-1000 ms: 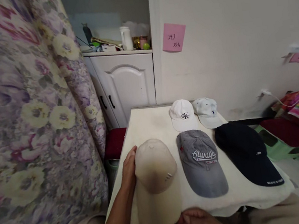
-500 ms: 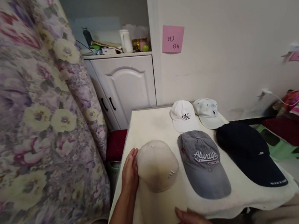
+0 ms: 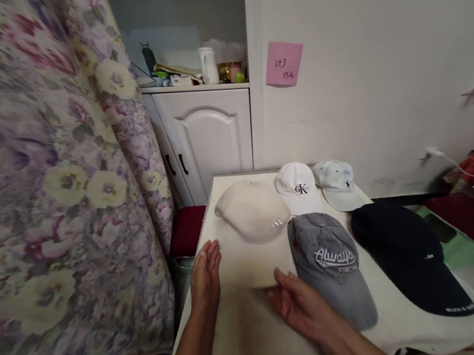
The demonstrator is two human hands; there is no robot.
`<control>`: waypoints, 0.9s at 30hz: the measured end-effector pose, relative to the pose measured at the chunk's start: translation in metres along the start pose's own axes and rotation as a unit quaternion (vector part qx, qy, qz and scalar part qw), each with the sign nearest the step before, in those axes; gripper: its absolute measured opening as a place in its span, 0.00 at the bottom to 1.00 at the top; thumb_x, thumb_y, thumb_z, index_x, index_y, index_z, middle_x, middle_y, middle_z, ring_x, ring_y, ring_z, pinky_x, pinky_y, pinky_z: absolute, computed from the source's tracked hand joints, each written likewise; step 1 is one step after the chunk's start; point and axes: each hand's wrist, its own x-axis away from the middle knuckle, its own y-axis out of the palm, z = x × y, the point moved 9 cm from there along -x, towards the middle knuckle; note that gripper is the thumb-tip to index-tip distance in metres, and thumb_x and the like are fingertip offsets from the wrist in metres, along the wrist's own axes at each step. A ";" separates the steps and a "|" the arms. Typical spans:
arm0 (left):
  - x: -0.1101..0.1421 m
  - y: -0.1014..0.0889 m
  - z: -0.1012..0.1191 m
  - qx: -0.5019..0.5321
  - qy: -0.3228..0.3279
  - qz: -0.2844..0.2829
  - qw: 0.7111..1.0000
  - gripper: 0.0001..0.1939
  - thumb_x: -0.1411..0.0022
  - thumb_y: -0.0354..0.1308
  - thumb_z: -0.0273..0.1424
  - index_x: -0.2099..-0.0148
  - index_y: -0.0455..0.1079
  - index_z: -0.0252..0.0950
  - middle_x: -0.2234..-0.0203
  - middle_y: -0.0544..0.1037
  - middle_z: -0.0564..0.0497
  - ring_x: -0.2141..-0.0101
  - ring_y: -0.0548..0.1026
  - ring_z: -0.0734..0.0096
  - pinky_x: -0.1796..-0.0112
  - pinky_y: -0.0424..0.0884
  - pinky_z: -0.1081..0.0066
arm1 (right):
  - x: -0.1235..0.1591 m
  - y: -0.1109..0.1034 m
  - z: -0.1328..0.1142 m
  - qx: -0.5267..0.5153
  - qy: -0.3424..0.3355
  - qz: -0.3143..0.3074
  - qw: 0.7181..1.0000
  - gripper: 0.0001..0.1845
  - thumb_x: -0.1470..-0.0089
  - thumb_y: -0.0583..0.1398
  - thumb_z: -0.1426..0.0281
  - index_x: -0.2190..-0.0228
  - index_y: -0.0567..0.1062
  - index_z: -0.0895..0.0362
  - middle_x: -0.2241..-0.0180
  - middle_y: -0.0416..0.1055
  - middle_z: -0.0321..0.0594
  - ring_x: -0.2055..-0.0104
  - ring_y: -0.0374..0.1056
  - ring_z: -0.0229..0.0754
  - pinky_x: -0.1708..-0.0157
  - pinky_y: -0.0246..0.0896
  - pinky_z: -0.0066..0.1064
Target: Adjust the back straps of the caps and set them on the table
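Observation:
A beige baseball cap (image 3: 251, 211) with a small striped logo is tilted over the left part of the cloth-covered table (image 3: 252, 341), its brim toward me. My right hand (image 3: 298, 305) pinches the brim's front right edge between thumb and fingers. To the left of the brim is my left hand (image 3: 205, 271), fingers stretched out and apart from the cap. A grey "Always" cap (image 3: 331, 270) lies just right of my right hand, with a dark navy cap (image 3: 409, 258) beyond it. Behind them sit a white CK cap (image 3: 298, 186) and a pale cap (image 3: 336, 183).
A floral curtain (image 3: 66, 197) hangs along the left. Behind the table stands a white cabinet (image 3: 215, 136) with a white jug (image 3: 208, 66) on top. One red-topped stool (image 3: 186, 231) is at the left; another red-topped green stool (image 3: 466, 250) stands at the right.
The beige cap has moved away from me toward the back of the table, and its crown has tipped. My right hand has moved forward with the brim; my left hand no longer touches the crown.

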 end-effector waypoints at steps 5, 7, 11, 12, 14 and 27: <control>-0.002 0.000 0.001 -0.013 -0.005 -0.003 1.000 0.17 0.37 0.58 0.38 0.52 0.73 0.31 0.50 0.78 0.33 0.45 0.75 0.53 0.40 0.62 0.54 | -0.081 0.030 -0.043 0.032 -0.106 0.007 0.994 0.13 0.52 0.70 0.77 0.63 0.77 0.60 0.65 0.82 0.40 0.70 0.77 0.39 0.72 0.74 0.25; -0.003 -0.001 0.001 -0.018 -0.011 -0.004 1.000 0.17 0.38 0.59 0.38 0.52 0.73 0.31 0.52 0.79 0.33 0.46 0.76 0.53 0.40 0.63 0.53 | -0.107 0.025 -0.048 0.025 -0.124 0.032 0.991 0.11 0.52 0.69 0.79 0.65 0.76 0.58 0.69 0.81 0.36 0.73 0.75 0.36 0.74 0.73 0.22; -0.002 -0.002 -0.001 -0.026 -0.019 -0.010 0.999 0.17 0.39 0.60 0.38 0.53 0.72 0.31 0.54 0.80 0.34 0.50 0.78 0.53 0.42 0.65 0.53 | -0.135 0.004 -0.042 0.016 -0.124 0.076 0.989 0.07 0.48 0.66 0.80 0.70 0.74 0.58 0.76 0.78 0.34 0.75 0.74 0.35 0.75 0.72 0.22; -0.001 -0.002 -0.001 -0.028 -0.020 -0.013 0.999 0.17 0.40 0.61 0.38 0.54 0.72 0.31 0.55 0.81 0.34 0.51 0.79 0.54 0.42 0.65 0.53 | -0.137 -0.001 -0.039 0.017 -0.119 0.082 0.989 0.06 0.47 0.65 0.79 0.71 0.74 0.58 0.76 0.77 0.35 0.76 0.74 0.35 0.75 0.72 0.22; 0.002 0.000 -0.002 -0.034 -0.021 -0.021 0.999 0.19 0.41 0.62 0.39 0.54 0.72 0.31 0.55 0.81 0.35 0.51 0.79 0.55 0.42 0.65 0.54 | -0.138 -0.008 -0.033 0.018 -0.111 0.087 0.990 0.06 0.45 0.64 0.79 0.71 0.74 0.59 0.76 0.77 0.36 0.76 0.74 0.34 0.75 0.72 0.21; 0.015 0.016 -0.008 -0.161 -0.030 -0.069 0.984 0.23 0.50 0.70 0.42 0.57 0.75 0.30 0.63 0.82 0.39 0.62 0.81 0.56 0.53 0.72 0.56 | -0.119 -0.026 -0.033 0.038 -0.115 0.120 0.985 0.06 0.47 0.66 0.77 0.72 0.73 0.59 0.79 0.76 0.37 0.79 0.72 0.35 0.82 0.65 0.20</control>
